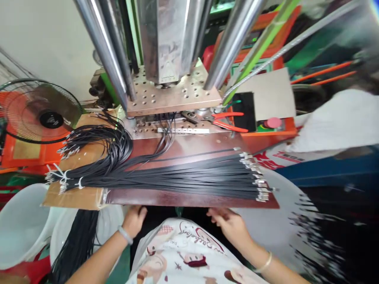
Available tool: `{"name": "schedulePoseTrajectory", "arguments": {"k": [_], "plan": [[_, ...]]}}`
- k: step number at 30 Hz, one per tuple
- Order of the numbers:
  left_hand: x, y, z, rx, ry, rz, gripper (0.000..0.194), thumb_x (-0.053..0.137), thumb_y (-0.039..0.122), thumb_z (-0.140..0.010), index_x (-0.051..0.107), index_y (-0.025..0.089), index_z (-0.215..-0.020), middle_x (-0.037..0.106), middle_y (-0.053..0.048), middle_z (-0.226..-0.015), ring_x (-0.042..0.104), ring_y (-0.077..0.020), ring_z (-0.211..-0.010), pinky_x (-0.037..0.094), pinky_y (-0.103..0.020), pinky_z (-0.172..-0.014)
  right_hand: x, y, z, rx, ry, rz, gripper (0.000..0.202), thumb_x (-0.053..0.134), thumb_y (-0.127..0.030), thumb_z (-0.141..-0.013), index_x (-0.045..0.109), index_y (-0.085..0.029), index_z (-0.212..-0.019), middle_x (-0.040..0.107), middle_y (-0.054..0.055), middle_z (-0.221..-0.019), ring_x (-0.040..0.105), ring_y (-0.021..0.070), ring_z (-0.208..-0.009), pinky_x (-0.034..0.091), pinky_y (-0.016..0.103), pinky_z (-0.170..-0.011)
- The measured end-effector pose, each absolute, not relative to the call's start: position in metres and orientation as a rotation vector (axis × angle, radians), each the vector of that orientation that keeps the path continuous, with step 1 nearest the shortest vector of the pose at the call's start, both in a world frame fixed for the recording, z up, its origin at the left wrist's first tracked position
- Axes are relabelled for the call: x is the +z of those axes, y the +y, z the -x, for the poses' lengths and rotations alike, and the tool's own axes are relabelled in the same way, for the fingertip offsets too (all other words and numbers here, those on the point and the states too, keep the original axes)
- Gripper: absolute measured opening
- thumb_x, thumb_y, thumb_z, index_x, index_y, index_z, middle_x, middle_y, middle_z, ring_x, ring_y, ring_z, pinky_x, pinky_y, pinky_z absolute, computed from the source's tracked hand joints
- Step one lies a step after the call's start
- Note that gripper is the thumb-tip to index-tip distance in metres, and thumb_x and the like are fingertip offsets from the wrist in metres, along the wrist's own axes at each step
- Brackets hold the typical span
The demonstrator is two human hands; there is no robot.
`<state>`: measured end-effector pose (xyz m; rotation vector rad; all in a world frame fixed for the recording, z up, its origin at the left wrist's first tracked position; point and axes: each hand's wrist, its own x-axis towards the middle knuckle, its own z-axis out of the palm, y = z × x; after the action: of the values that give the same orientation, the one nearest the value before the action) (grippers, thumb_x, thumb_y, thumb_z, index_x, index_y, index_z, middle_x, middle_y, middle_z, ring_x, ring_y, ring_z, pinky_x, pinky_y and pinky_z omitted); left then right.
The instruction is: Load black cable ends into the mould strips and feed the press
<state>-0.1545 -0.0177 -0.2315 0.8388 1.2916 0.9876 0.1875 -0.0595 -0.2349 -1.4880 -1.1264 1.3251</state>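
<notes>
Two hands (134, 221) (227, 224) curl loosely — grip unclear — beside a glossy board (166, 199) bearing flat cables (189, 179).

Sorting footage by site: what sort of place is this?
Likely a factory workshop: a tall, silver-columned metal press, long flat black silver-tipped cords in bundles, and orange-handled metal pliers.

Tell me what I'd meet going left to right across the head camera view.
Round black wire-grille fan, bare left hand, thin pale flat strip, bare right hand, round pinkish-red button, white cloth-like bundle. The long flat black cables span several of these, so they're left out.
</notes>
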Motion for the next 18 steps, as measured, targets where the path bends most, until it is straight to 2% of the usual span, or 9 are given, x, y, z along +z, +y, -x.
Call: {"name": "schedulePoseTrajectory", "arguments": {"k": [2,4,6,9,11,14,16,18], "plan": [[-0.191,-0.017,0.154,0.639,1.107,-1.217,0.024,0.079,0.023,-0.066,0.076,0.019,-0.090,0.073,-0.012,-0.089,0.069,-0.0293,-0.089,0.050,-0.040,-0.094,-0.193,-0.051,-0.194,1.124,-1.832,1.247,0.021,0.058,-0.037,-0.087,0.072,-0.021,-0.086,0.068,0.007,-0.069,0.058,0.0188,-0.060,0.044,0.032,-0.059],[-0.149,0.000,0.143,0.361,0.831,-1.621,0.027,0.069,0.021,-0.077,0.074,0.021,-0.103,0.073,-0.012,-0.098,0.069,-0.0275,-0.092,0.050,-0.039,-0.094,-0.154,-0.019,-0.206,0.712,-2.237,0.958,0.021,0.050,-0.025,-0.091,0.070,-0.022,-0.093,0.065,0.004,-0.066,0.053,0.0170,-0.059,0.039,0.031,-0.058],[-0.117,0.033,0.119,0.370,0.693,-1.895,0.029,0.059,0.018,-0.083,0.072,0.021,-0.109,0.071,-0.012,-0.104,0.068,-0.0259,-0.099,0.049,-0.037,-0.098,-0.128,0.032,-0.219,0.277,-2.343,1.037,0.023,0.046,-0.024,-0.094,0.068,-0.022,-0.093,0.062,0.004,-0.068,0.052,0.0174,-0.063,0.039,0.031,-0.062],[-0.098,0.090,0.070,0.456,0.834,-2.213,0.036,0.045,0.011,-0.086,0.066,0.016,-0.115,0.062,-0.013,-0.123,0.056,-0.0254,-0.120,0.040,-0.039,-0.111,-0.116,0.114,-0.228,-0.192,-2.424,1.374,0.031,0.037,-0.021,-0.096,0.066,-0.013,-0.103,0.064,0.013,-0.091,0.055,0.0237,-0.083,0.041,0.036,-0.073],[-0.097,0.119,0.040,0.263,0.958,-2.476,0.039,0.037,0.006,-0.088,0.062,0.012,-0.117,0.058,-0.015,-0.127,0.052,-0.0254,-0.122,0.041,-0.042,-0.109,-0.118,0.154,-0.226,-0.327,-2.532,1.456,0.032,0.036,-0.016,-0.095,0.065,-0.009,-0.106,0.063,0.015,-0.095,0.054,0.0254,-0.086,0.039,0.038,-0.074],[-0.098,0.142,0.009,-0.147,1.075,-2.795,0.034,0.031,0.009,-0.093,0.062,0.009,-0.106,0.060,-0.017,-0.113,0.056,-0.0281,-0.110,0.050,-0.042,-0.094,-0.123,0.184,-0.218,-0.431,-2.618,1.495,0.030,0.036,-0.015,-0.095,0.064,-0.008,-0.103,0.061,0.016,-0.099,0.053,0.0259,-0.089,0.037,0.038,-0.076],[-0.096,0.147,-0.001,-0.314,1.117,-2.868,0.031,0.032,0.014,-0.096,0.062,0.008,-0.101,0.061,-0.017,-0.103,0.060,-0.0291,-0.099,0.053,-0.041,-0.082,-0.123,0.189,-0.217,-0.459,-2.632,1.499,0.028,0.037,-0.017,-0.096,0.064,-0.009,-0.099,0.060,0.015,-0.100,0.052,0.0254,-0.090,0.036,0.037,-0.076],[-0.093,0.150,-0.003,-0.400,1.062,-2.835,0.026,0.037,0.018,-0.096,0.062,0.009,-0.100,0.061,-0.014,-0.097,0.062,-0.0273,-0.090,0.052,-0.038,-0.078,-0.122,0.190,-0.223,-0.436,-2.673,1.445,0.025,0.040,-0.019,-0.096,0.063,-0.010,-0.097,0.060,0.013,-0.100,0.051,0.0246,-0.091,0.036,0.036,-0.077]]}}
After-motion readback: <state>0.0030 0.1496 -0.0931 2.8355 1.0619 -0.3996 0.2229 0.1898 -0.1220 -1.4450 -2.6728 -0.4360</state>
